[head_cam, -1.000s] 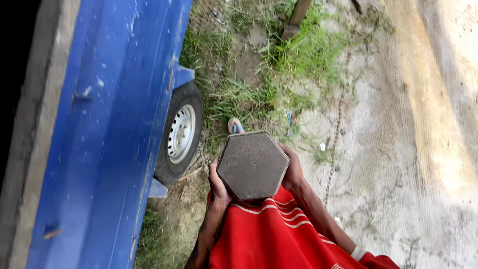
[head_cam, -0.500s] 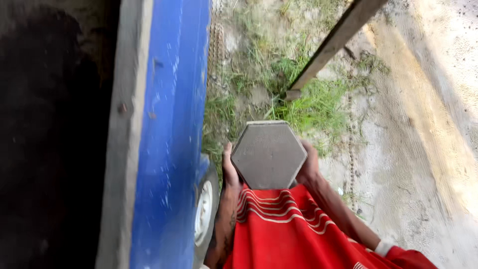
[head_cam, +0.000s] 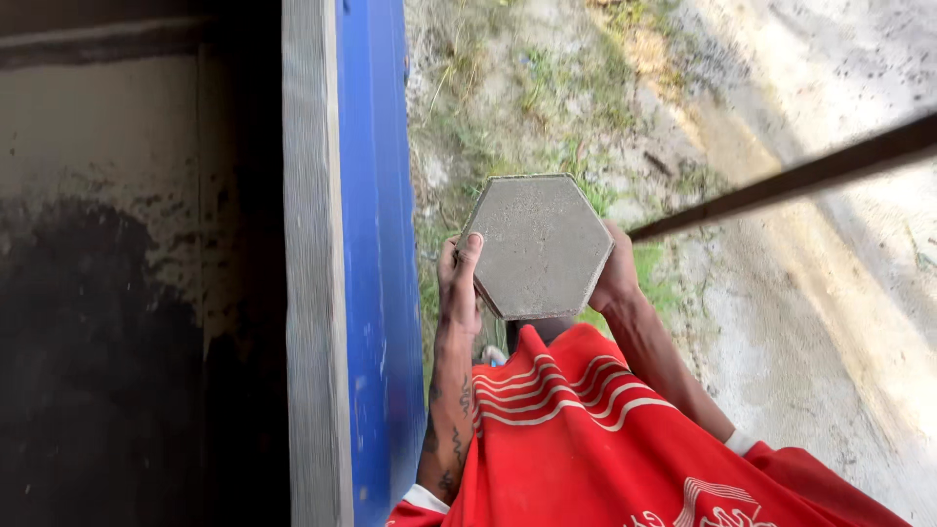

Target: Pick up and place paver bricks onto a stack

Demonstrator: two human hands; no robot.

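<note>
**Hexagonal paver held at the truck's side, not yet set down**

A person in a red shirt point(head_cam: 586, 429) with white stripes carries a grey hexagonal paving block point(head_cam: 540, 244) at chest height, just beside the blue side wall point(head_cam: 376, 293) of a truck. The left hand point(head_cam: 459, 283) grips the block's near-left edge, thumb laid over the top face; the right hand point(head_cam: 617, 278) clasps the opposite edge, its fingers mostly hidden beneath. Both hands are closed on the block, which rests on nothing else. By the look of it, the carrying is done and the placing remains: the block is still outside the wall's grey top rail point(head_cam: 312, 293), and the dark truck bed point(head_cam: 127, 293) beyond shows no block in the part seen. The block looks like cast concrete, its top flat, sandy and speckled, its edges crisp and unchipped. Patchy grass point(head_cam: 547, 88) and a dirt track point(head_cam: 810, 293) lie below; a dark bar point(head_cam: 800, 181) crosses the upper right.
</note>
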